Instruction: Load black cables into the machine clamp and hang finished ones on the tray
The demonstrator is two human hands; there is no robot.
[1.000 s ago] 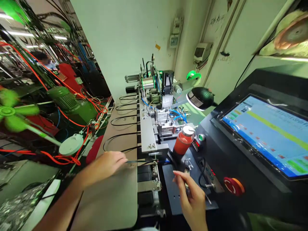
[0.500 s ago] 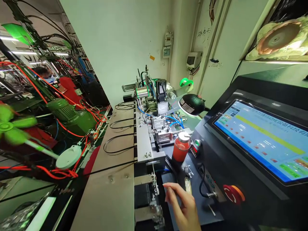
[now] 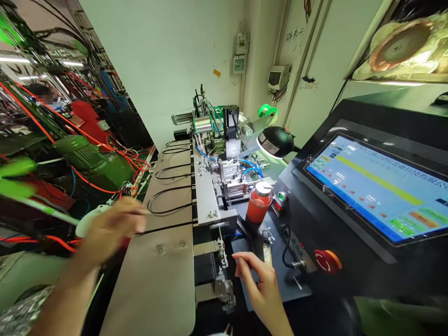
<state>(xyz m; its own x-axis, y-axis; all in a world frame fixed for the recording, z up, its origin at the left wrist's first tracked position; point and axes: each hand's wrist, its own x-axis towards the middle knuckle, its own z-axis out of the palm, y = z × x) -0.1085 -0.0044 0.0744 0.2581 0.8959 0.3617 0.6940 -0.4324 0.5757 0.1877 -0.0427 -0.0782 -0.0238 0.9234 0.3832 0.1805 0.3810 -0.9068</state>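
Note:
My left hand (image 3: 119,221) is smeared by motion over the left edge of the brown metal plate (image 3: 157,289). Its fingertips are at a black cable (image 3: 168,229) that runs across the plate; I cannot make out whether they grip it. My right hand (image 3: 261,282) hovers beside the small metal clamps (image 3: 224,254) at the plate's right side. Its thumb and index finger are bent close together in a pinch, and what lies between them, if anything, is hidden. More black cables (image 3: 168,200) lie in loops on the plate, their ends at the metal rail (image 3: 208,196).
A jar of red contents (image 3: 258,205) stands behind my right hand. To the right are a touchscreen (image 3: 374,186) and a red stop button (image 3: 327,261). A lamp (image 3: 276,141) hangs by the machine's cylinders. A green fan (image 3: 17,182) is at the left; a person (image 3: 44,95) is far behind.
My left hand has come into view from the lower left, reaching to the black cable. The right hand keeps much the same pose by the clamps. The view has shifted slightly.

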